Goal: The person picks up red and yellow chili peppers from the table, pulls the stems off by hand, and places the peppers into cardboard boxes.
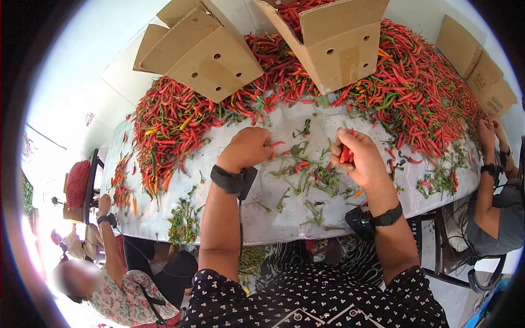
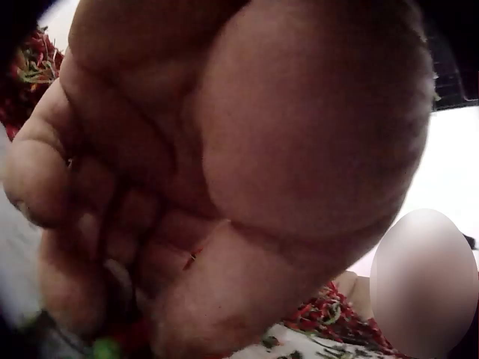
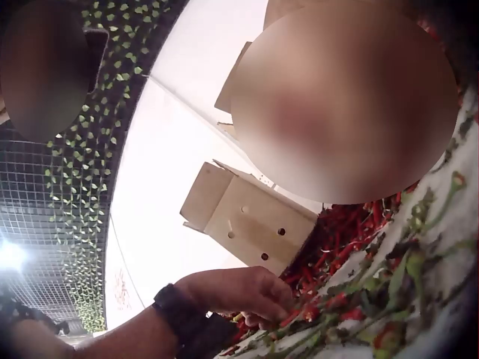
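Right hand (image 1: 362, 157): we see it grasping red chillies (image 1: 346, 155) above the cloth (image 1: 251, 225)
Left hand (image 1: 249, 148): fingers curled by a red chilli (image 1: 278, 143); whether pinched, we cannot tell
Between hands: green stems (image 1: 314, 213) on cloth
Chilli heap (image 1: 421, 104): beyond both hands, around two cartons (image 1: 339, 54)

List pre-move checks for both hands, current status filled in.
1. Right hand holding red chilies: ok, curled around them.
2. Left hand pinching a chili: cannot tell; red shows close by, contact unclear.
3. Table between the hands free of green stems: not ok, they lie scattered there.
4. Left wrist band and right wrist band on: ok.
5. Left box and right box ahead apart from both hands: ok.
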Motion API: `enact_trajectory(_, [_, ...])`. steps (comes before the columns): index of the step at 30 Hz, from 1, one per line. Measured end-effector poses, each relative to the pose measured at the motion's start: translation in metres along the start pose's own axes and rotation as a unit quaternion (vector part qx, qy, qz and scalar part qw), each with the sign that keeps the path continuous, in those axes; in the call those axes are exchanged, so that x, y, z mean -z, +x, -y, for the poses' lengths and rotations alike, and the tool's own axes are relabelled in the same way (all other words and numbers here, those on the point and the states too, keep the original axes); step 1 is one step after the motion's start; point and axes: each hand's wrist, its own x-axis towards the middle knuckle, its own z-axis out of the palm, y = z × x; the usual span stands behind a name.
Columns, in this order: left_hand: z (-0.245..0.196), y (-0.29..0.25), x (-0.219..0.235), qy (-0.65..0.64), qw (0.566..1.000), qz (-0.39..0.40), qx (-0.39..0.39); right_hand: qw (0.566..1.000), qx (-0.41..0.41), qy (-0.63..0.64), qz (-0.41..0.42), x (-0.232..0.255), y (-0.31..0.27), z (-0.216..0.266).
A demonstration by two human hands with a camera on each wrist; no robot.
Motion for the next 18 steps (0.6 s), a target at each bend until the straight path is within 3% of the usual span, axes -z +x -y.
enact_trajectory(2, [-0.012,-0.001,0.008,-0.03,0.999,-0.009,-0.025,1.0,-0.003,-0.006,0.01,0.0,0.001,-0.002])
enact_trajectory(4, [-0.033,-0.005,0.018,-0.299,0.952,0.044,0.051,1.0,-0.005,-0.011,0.019,0.0,-0.001,-0.003])
enact_trajectory(5, [-0.039,-0.005,0.018,-0.299,0.952,0.044,0.049,0.999,0.0,-0.028,0.027,-0.001,-0.001,-0.003])
enact_trajectory(7, [-0.048,-0.004,0.016,-0.407,0.913,0.036,0.005,0.998,0.004,-0.046,0.035,-0.004,-0.002,-0.003])
enact_trajectory(8, [-0.051,-0.003,0.012,-0.407,0.913,0.036,0.005,0.996,0.012,-0.079,0.026,-0.007,-0.004,-0.002])
enact_trajectory(10, [-0.057,-0.001,0.002,-0.495,0.864,0.05,-0.075,0.993,0.02,-0.111,0.018,-0.013,-0.007,0.0])
enact_trajectory(18, [-0.071,-0.001,0.002,-0.508,0.855,0.07,-0.079,0.973,0.111,-0.202,-0.007,-0.018,-0.007,-0.003])
